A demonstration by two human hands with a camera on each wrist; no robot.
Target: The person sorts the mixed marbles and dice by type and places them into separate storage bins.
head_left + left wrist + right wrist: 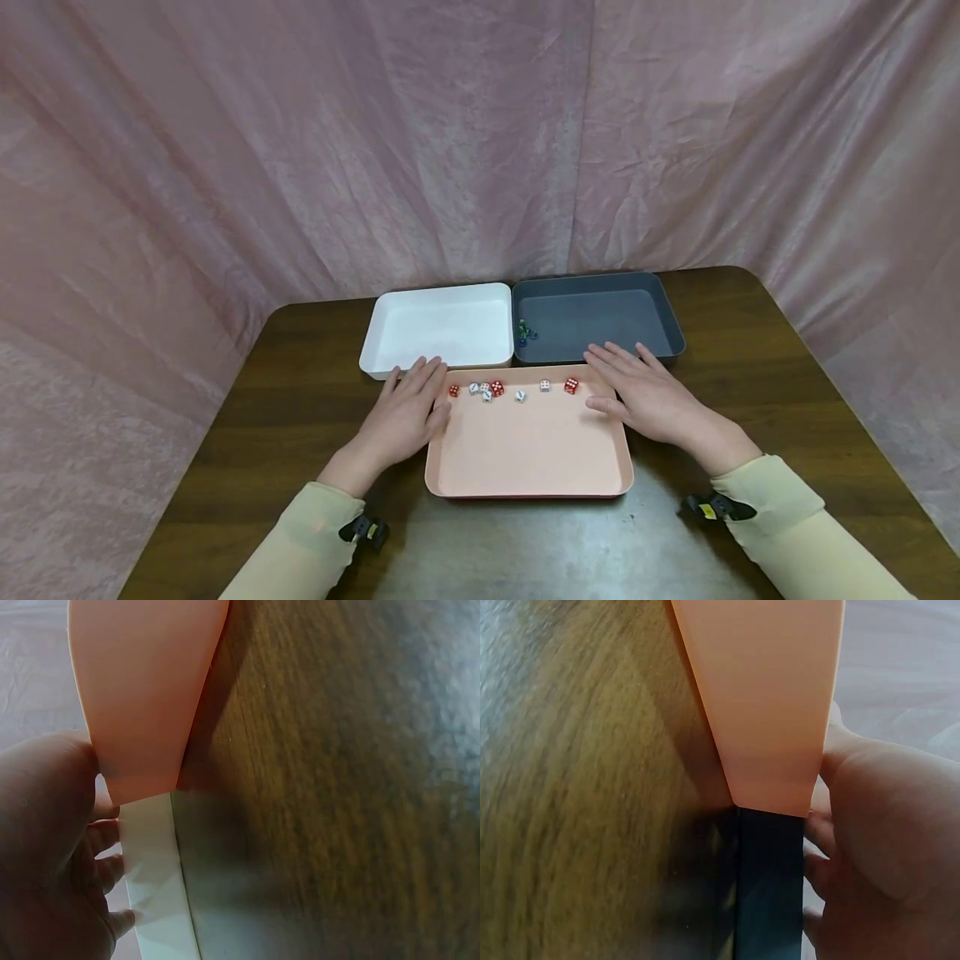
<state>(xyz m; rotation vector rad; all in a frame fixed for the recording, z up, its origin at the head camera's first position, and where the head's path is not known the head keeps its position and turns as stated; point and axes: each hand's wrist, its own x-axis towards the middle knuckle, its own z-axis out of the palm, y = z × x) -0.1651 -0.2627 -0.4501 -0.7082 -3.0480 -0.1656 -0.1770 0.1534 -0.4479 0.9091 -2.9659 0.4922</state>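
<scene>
A pink tray (532,450) lies in the middle of the table in the head view. Along its far side sit several red dice (572,386) and white dice (521,397). My left hand (405,417) lies over the tray's left rim with straight fingers, their tips near the white tray (450,325). Over the right rim is my right hand (645,398), fingers extended and thumb reaching above the pink tray, fingertips near the dark grey tray (600,308). Neither hand holds anything. In both wrist views the hand appears right at the rim of the pink tray (146,697).
The white and grey trays stand side by side behind the pink one. Small green and blue pieces (524,333) lie in the grey tray's left end. Pink curtains (465,150) hang close behind the brown wooden table (300,417).
</scene>
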